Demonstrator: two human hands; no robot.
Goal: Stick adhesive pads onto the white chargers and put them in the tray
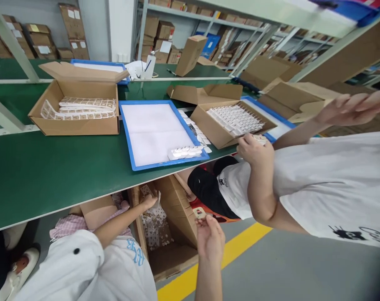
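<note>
My right hand (210, 238), raised at the lower middle, pinches a small pale rounded card (199, 212) with dark and red marks. My left hand (150, 202) is lower down, inside a large cardboard box (177, 209) beneath the bench edge. Its fingers are closed; what they grip is too small to tell. Around and below it lie clear plastic bags (160, 228) and white dotted sheets (146, 191).
On the green bench (52, 171) stand a blue-rimmed tray (149, 129) bearing white pieces, a carton of patterned sheets (83, 125) and a carton of white pieces (215, 133). To the right, a co-worker (328, 179) holds a small pale piece in one hand (255, 150).
</note>
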